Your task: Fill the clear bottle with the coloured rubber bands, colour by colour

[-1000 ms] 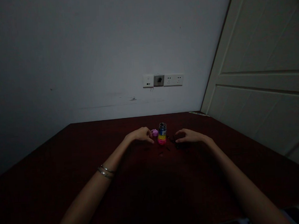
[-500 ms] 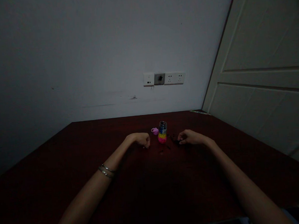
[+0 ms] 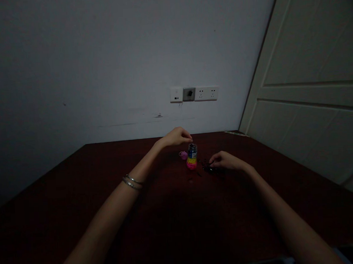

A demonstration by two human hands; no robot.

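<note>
- Jar (image 3: pixel 191 162), clear-walled and uncapped, stands upright on our dark red tabletop (image 3: pixel 169 211), between our two hands and nearer the wall than us; in it we see pink at the bottom, yellow above that and dark blue toward the top.
- Our left hand (image 3: pixel 176 137) hangs just above the jar's mouth, wrist arched, thumb and fingers bent downward with their tips close together; we cannot tell whether they grip anything.
- Our right hand (image 3: pixel 225 160) rests low to the right of the jar, fingers curled at a scatter of small dark pieces (image 3: pixel 207 168); the light is too dim for us to tell whether one is pinched there.
- Pink lid (image 3: pixel 183 155), with a loop at its left side, lies on the tabletop just left of the jar, below our left hand.
- Two silvery bangles (image 3: pixel 132 182) circle our left wrist.
- Beyond the table we face a pale wall (image 3: pixel 102 65) with a grey plate (image 3: pixel 189 94) and a white socket panel (image 3: pixel 206 93) beside it; a panelled door (image 3: pixel 307 82) stands to our right.
</note>
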